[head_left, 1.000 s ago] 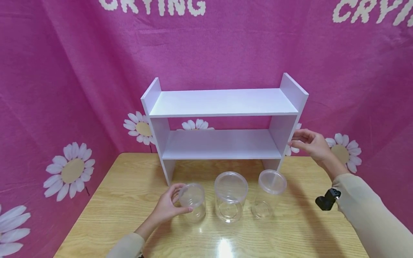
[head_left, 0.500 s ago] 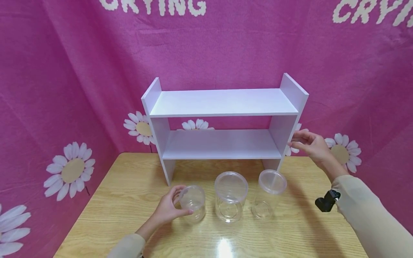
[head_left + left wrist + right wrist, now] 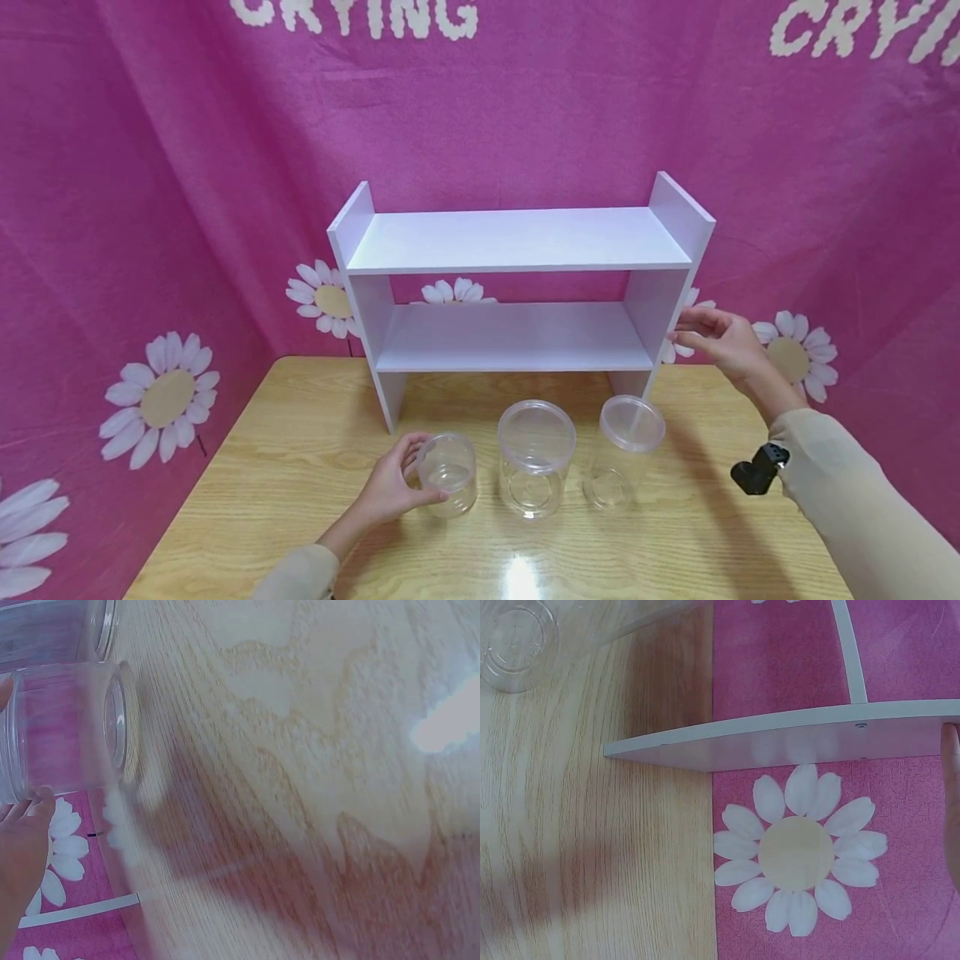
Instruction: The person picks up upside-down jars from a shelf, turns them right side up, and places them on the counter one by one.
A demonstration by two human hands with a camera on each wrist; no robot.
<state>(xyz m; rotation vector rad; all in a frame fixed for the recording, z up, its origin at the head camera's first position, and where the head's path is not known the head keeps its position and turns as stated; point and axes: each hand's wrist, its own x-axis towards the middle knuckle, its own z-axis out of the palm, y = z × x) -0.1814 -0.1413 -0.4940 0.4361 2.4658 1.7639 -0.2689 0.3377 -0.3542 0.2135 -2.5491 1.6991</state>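
Observation:
A short clear plastic jar stands on the table at the left of a row. My left hand holds it from the left side, thumb in front and fingers behind. In the left wrist view, the same jar shows with part of the hand at the edge. Beside it stand a wider lidded clear jar and a tall narrow one. My right hand is at the outer right side of the white shelf, fingertips touching its side panel.
The jars stand on a wooden table, in front of the two-tier shelf. Behind hangs a pink cloth with white daisies. A black wrist camera sits on the right sleeve.
The left hand and the short jar have shifted slightly toward me. My right hand stays at the shelf's side, almost unmoved.

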